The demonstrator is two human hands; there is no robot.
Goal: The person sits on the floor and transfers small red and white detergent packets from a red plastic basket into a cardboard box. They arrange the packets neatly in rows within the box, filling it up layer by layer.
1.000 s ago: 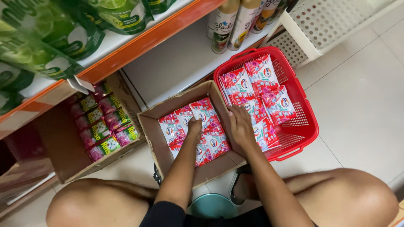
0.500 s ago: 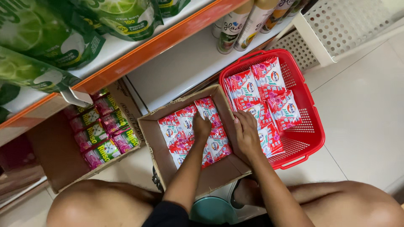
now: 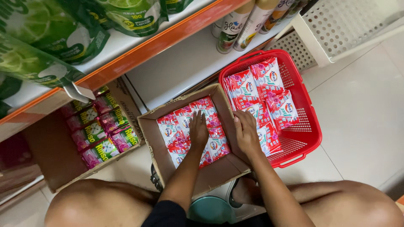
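Inside the cardboard box [image 3: 227, 168], left hand [image 3: 198, 128] lies flat, fingers together, on red sachets [image 3: 185, 130]; right hand [image 3: 246, 132] rests spread at its edge; many sachets already fill the red basket [image 3: 305, 138], a layer remains boxed

Glossy plastic sachets [image 3: 185, 126] fill a matt brown cardboard box [image 3: 219, 173]; the red basket [image 3: 309, 126] beside it is smooth moulded plastic.

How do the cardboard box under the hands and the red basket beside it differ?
The cardboard box is brown with solid walls; the red basket is plastic mesh with handles. The left hand lies flat on the box's sachets; the right hand rests at the box's wall beside the basket. Both hold red-and-white sachets.
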